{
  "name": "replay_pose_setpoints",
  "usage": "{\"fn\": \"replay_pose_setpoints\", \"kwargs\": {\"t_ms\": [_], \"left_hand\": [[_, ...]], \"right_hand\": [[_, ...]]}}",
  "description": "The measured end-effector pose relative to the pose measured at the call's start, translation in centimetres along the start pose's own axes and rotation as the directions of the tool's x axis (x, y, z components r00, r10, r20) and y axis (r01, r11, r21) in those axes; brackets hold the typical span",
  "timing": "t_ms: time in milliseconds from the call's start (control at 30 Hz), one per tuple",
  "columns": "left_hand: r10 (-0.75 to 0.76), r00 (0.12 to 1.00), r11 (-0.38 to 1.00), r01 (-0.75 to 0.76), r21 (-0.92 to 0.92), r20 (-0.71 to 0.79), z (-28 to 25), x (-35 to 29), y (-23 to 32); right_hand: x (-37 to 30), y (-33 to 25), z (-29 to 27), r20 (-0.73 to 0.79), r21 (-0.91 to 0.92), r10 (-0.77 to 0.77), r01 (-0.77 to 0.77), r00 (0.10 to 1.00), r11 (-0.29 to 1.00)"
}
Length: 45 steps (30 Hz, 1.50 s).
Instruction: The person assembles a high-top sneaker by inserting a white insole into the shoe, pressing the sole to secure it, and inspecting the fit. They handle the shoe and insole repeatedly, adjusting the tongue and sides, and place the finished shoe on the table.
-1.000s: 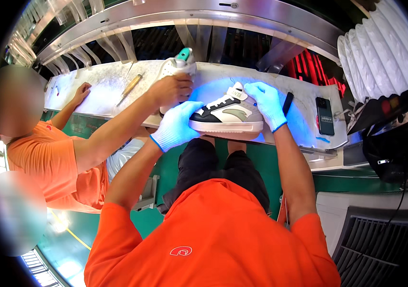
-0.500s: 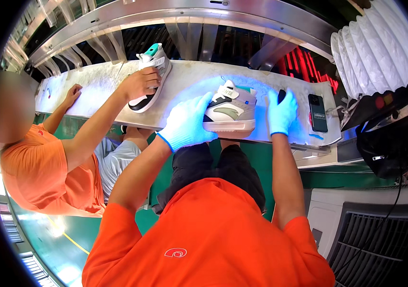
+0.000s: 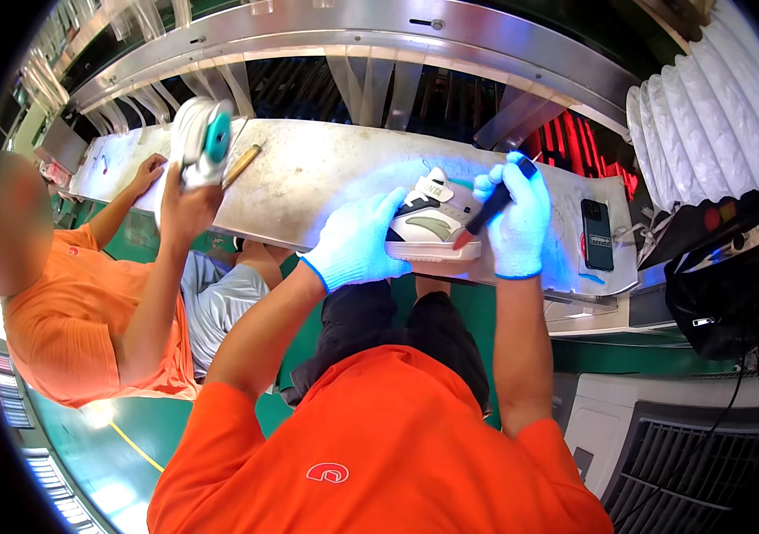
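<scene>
Risk: white-grey shoe (image 3: 424,230) could be scuffed at the heel if the dark tool (image 3: 488,212) slips | Shoe: at the worktop's near edge, toe gripped by the left hand (image 3: 355,240), heel just left of the right hand (image 3: 522,222) | Right hand: closed around tool; tip-to-heel contact cannot be told

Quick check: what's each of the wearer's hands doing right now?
Left hand: closed on the sneaker, at its toe end.
Right hand: closed, holding a dark stick-like tool.
</scene>
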State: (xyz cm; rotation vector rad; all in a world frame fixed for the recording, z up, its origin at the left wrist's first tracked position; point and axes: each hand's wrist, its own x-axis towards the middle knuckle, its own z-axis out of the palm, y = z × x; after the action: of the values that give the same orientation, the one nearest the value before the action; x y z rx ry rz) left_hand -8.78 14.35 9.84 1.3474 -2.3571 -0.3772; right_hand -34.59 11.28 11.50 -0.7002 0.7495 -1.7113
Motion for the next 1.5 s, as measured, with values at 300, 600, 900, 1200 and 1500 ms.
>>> {"fn": "replay_pose_setpoints", "kwargs": {"t_ms": [300,600,900,1200,1500], "left_hand": [[-0.045,0.998,0.999,0.046,-0.015,0.040,-0.9,-0.1,1.2],[-0.034,0.999,0.999,0.035,-0.022,0.011,-0.3,-0.2,0.9],[-0.045,0.992,0.999,0.047,-0.011,0.121,-0.9,0.6,0.4],[-0.066,0.993,0.997,0.063,0.037,0.097,0.0,0.8,0.0],[-0.042,0.994,0.998,0.038,0.043,0.101,-0.7,1.6,0.5]], "right_hand": [[-0.1,3.6,2.8,0.028,0.258,0.032,-0.038,0.999,0.965],[-1.3,3.6,1.0,0.002,0.170,-0.127,0.125,0.992,0.977],[-1.4,5.5,-0.7,0.363,0.474,-0.077,-0.113,0.929,0.873],[-1.1,6.4,0.9,0.251,0.448,-0.033,-0.086,0.967,0.890],[-0.8,6.0,1.3,0.120,0.424,0.011,-0.061,0.993,0.904]]}}
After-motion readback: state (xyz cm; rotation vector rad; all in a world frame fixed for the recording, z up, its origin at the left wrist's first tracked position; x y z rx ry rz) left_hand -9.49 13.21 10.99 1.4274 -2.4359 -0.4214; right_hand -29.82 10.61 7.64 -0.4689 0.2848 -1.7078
